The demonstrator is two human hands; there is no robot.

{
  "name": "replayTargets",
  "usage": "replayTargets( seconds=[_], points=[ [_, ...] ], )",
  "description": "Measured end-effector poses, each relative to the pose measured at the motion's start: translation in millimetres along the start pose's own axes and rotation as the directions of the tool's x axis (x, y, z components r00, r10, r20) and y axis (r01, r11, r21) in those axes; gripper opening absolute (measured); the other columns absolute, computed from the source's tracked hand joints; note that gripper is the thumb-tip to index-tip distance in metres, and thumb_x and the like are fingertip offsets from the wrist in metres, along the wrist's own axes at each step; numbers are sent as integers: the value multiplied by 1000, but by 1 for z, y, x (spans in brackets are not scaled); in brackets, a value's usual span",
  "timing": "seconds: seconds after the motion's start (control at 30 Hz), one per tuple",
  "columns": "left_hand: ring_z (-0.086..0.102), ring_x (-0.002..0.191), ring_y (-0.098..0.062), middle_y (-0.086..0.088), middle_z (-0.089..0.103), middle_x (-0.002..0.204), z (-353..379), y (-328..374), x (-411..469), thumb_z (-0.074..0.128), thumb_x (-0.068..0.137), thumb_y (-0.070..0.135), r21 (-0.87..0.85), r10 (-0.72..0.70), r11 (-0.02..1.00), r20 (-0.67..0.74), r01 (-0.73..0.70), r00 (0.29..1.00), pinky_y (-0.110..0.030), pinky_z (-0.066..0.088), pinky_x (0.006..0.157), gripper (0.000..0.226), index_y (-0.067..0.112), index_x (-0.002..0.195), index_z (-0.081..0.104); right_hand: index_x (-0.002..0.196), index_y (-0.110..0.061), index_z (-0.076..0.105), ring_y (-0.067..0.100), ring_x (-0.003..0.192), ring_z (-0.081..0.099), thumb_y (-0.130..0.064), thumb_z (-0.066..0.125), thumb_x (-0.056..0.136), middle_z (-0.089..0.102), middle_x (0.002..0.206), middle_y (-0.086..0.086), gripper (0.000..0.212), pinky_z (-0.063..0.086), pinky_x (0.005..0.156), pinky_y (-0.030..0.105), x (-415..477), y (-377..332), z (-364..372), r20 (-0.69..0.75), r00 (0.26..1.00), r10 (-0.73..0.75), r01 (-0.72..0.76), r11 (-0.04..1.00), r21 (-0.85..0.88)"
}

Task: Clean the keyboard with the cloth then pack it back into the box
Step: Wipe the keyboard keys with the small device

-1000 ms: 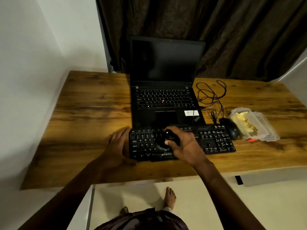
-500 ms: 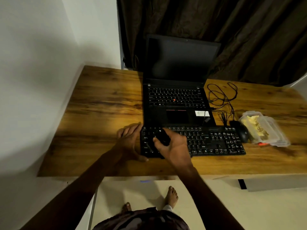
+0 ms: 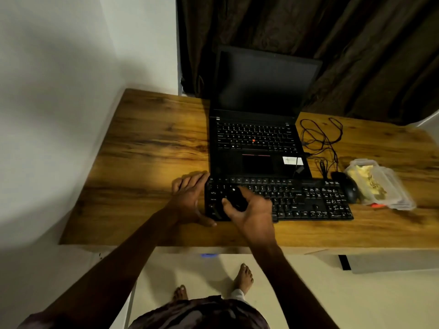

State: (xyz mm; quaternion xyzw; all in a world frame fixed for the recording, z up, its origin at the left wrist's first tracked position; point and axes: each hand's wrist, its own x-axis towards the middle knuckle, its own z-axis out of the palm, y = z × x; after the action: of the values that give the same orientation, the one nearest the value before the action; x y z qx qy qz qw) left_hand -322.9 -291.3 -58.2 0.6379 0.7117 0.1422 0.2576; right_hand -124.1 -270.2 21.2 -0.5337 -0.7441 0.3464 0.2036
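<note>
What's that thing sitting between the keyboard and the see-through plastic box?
A black mouse sits there, beside the right end of the keyboard, with the plastic box on its other side. The head view shows it.

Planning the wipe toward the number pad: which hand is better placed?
Right. The right hand grips the dark cloth over the keyboard; the left hand rests against its left end, farther away.

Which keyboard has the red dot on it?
The laptop's own keyboard, the far one under the dark screen. The separate keyboard under the right hand and its dark cloth has none.
</note>
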Motion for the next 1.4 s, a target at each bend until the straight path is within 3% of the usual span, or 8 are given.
replayTargets(
  seconds=[0.1, 0.2, 0.4, 0.53, 0.63, 0.83, 1.0, 1.4],
  points=[
    [3, 146, -15, 5, 6, 163, -1, 3, 0, 59, 30, 89, 0, -4, 1000, -1, 4, 1000, -43, 1, 118, 154, 27, 157, -2, 115, -26, 64, 11, 93, 68, -42, 70, 87, 71, 102, -5, 33, 60, 82, 30, -2, 14, -12, -66, 995, 75, -79, 995, -54],
    [3, 145, -14, 5, 6, 163, 0, 0, 0, 73, 36, 84, -16, 3, 1000, -4, -3, 1000, -42, 1, 118, 153, 28, 158, -1, 117, -29, 63, 10, 99, 66, -41, 70, 87, 69, 107, -6, 33, 59, 87, 31, -5, 11, -9, -11, 996, 89, -89, 995, -40],
    [3, 146, -14, 5, 6, 162, 0, 0, -1, 81, 43, 75, -11, 20, 1000, -14, -20, 1000, -42, 1, 119, 148, 27, 157, -1, 113, -22, 71, -3, 91, 67, -27, 76, 84, 73, 100, -9, 30, 54, 80, 12, -7, -7, 6, -6, 999, -54, 54, 991, 125],
    [3, 146, -13, 7, 7, 163, 3, -4, 0, 77, 40, 81, -11, 30, 999, -29, -30, 999, -40, 0, 118, 149, 29, 157, 1, 109, -23, 71, -17, 81, 62, -29, 76, 85, 68, 87, -18, 25, 51, 74, 5, -8, 8, -10, -119, 993, -19, 28, 997, 78],
    [3, 145, -12, 7, 7, 163, 4, -4, 0, 72, 37, 84, -5, 32, 999, -33, -32, 999, -40, 0, 118, 150, 29, 157, 0, 110, -22, 69, -10, 81, 65, -30, 75, 86, 67, 87, -18, 26, 48, 70, 2, -13, 13, -17, -146, 989, -20, 26, 999, 37],
    [1, 148, -14, 6, 3, 163, 3, -5, 2, 66, 35, 88, -17, 22, 1000, -7, -22, 1000, -42, 1, 119, 151, 31, 156, -5, 109, -21, 71, -3, 84, 67, -24, 75, 84, 74, 91, -10, 25, 53, 76, 12, -3, -10, 8, -15, 991, -132, 133, 983, 124],
    [1, 148, -15, 5, 3, 163, 2, -2, 1, 60, 32, 90, 10, -5, 1000, 12, 5, 1000, -42, -1, 120, 152, 29, 156, -4, 114, -23, 68, 0, 88, 66, -27, 73, 86, 73, 98, -7, 30, 52, 82, 11, 25, -13, 10, -44, 985, -166, 169, 983, 73],
    [5, 148, -16, 4, 9, 161, 4, -7, 1, 69, 37, 87, -61, 34, 998, 1, -34, 999, -51, 12, 119, 149, 29, 156, -1, 96, -22, 72, 1, 74, 68, -26, 74, 82, 73, 80, -7, 14, 57, 67, 19, 30, -20, 10, 46, 986, -162, 160, 986, 47]
  ],
)
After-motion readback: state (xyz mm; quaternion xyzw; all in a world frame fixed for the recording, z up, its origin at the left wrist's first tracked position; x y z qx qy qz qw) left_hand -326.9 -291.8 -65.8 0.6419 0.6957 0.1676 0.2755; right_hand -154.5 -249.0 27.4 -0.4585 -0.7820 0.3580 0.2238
